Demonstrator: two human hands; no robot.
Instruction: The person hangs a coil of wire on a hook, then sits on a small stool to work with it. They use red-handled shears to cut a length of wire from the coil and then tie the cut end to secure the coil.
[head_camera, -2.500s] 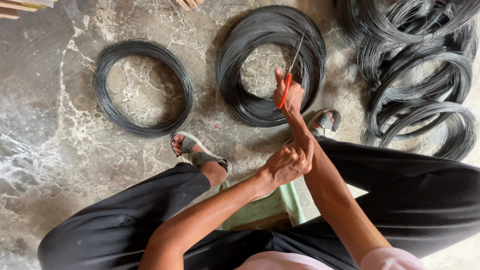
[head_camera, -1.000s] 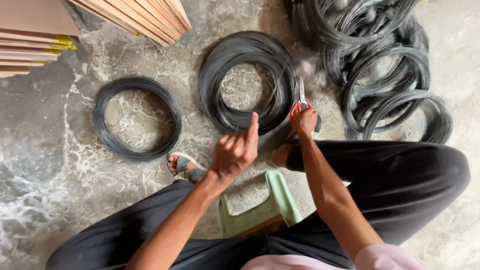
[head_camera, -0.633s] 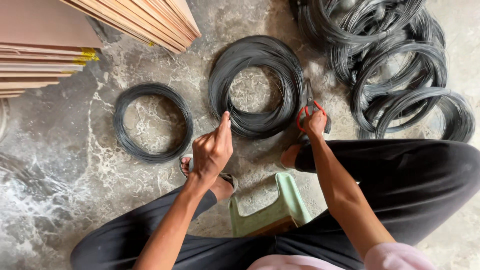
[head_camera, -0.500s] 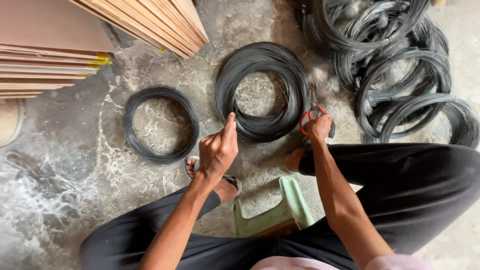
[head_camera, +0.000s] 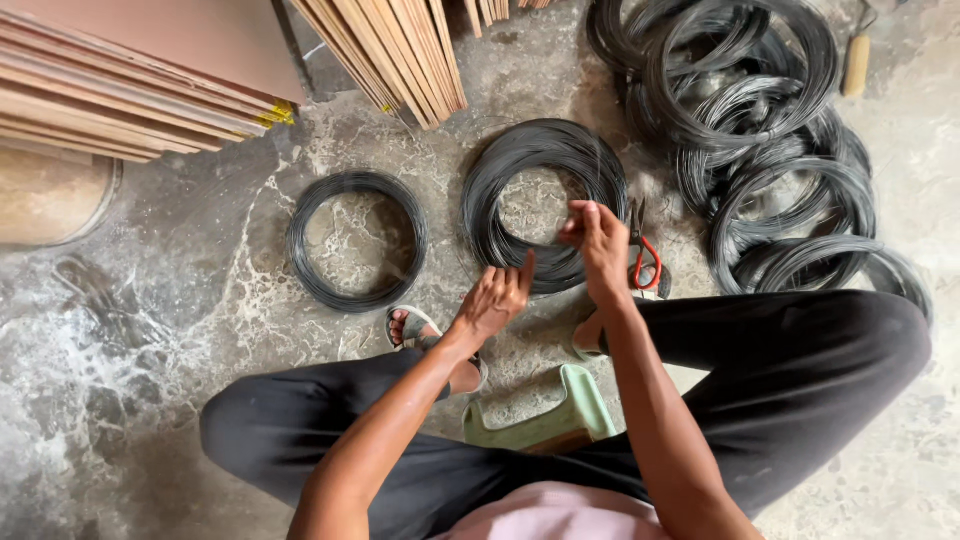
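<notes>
A black wire coil (head_camera: 500, 170) lies flat on the stone floor in front of me. My right hand (head_camera: 603, 250) reaches over its near right side, fingertips pinched on the wire. My left hand (head_camera: 493, 302) is at the coil's near rim with fingers spread, touching it and holding nothing. Red-handled cutters (head_camera: 646, 258) lie on the floor just right of my right hand. A smaller black coil (head_camera: 310, 270) lies to the left, apart from both hands.
A heap of several larger wire coils (head_camera: 770, 150) fills the right side. Stacked boards (head_camera: 130, 90) and leaning wooden strips (head_camera: 400, 50) stand at the back left. I sit on a low green stool (head_camera: 590, 410), sandalled feet beside the coil. A wooden handle (head_camera: 856, 62) lies far right.
My right hand has let go of the red-handled cutters, which now lie on the floor, and has pinched the coil's wire. My left hand has dropped to the coil's near rim.
</notes>
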